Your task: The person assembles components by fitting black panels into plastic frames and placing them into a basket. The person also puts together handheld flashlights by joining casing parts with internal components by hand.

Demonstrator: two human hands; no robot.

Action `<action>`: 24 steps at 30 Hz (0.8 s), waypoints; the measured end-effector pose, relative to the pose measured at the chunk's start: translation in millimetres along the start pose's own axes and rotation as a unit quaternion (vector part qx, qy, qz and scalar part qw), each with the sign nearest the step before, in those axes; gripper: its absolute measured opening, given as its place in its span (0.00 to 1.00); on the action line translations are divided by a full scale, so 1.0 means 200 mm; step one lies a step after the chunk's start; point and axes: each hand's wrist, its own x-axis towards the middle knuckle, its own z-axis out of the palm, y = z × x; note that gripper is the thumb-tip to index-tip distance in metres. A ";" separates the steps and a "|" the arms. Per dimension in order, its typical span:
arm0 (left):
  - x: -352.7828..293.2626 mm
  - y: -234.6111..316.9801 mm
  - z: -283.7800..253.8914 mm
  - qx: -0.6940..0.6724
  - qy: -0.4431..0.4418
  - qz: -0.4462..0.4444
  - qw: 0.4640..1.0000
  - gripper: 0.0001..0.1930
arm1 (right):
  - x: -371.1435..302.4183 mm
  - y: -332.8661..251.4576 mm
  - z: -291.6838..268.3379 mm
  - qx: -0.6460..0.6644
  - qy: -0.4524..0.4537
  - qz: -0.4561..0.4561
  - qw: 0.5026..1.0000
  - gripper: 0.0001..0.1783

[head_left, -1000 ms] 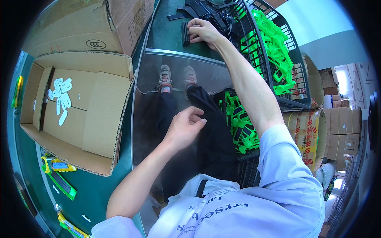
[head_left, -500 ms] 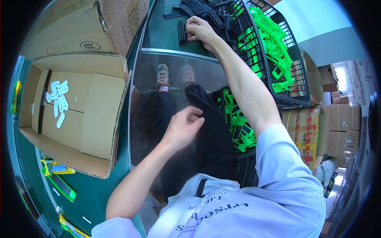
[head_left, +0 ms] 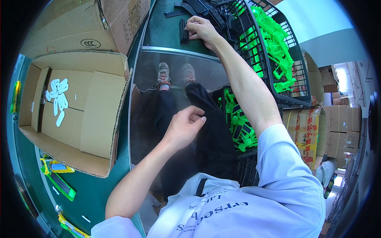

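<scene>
Beyond my knees, my right hand is at a short stack of narrow black plastic strips standing on the green tabletop. Its fingertips are closed at the stack's right side; the hand itself hides part of the grip. More black strips lie in a loose heap just past that hand. Over my lap hovers my left hand, loosely curled, thumb apart from the fingers, with nothing visible in it.
To the right, a black crate holds bright green plastic frames. Below it, a second crate holds green pieces with black parts. An open cardboard box with white tags stands left; yellow-green tools lie nearby.
The black strip stack has shifted very slightly right with my right hand beside it. My left hand has barely moved.
</scene>
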 end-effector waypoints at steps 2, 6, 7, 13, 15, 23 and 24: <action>0.00 0.00 0.00 0.001 0.000 -0.002 1.000 0.16 | 0.00 0.00 0.00 -0.016 0.008 0.000 1.000 0.02; 0.00 -0.01 0.00 0.005 -0.002 0.002 1.000 0.16 | 0.00 -0.04 0.01 -0.040 0.004 0.012 0.999 0.04; 0.00 0.00 0.00 0.003 -0.003 0.002 1.000 0.16 | 0.01 -0.04 0.02 -0.051 0.006 0.011 0.999 0.05; 0.00 0.00 0.01 0.018 0.003 0.004 1.000 0.16 | 0.00 -0.03 0.02 -0.068 0.011 0.024 0.997 0.04; 0.00 0.00 0.01 0.014 0.002 0.005 1.000 0.16 | 0.00 -0.02 0.01 -0.017 0.014 0.002 1.000 0.05; 0.01 -0.01 0.01 0.012 0.004 0.007 1.000 0.15 | 0.00 -0.05 0.06 -0.089 0.002 0.013 0.996 0.11; 0.01 -0.01 0.01 0.012 0.001 0.002 1.000 0.15 | 0.00 -0.06 0.07 -0.149 0.018 0.018 0.988 0.12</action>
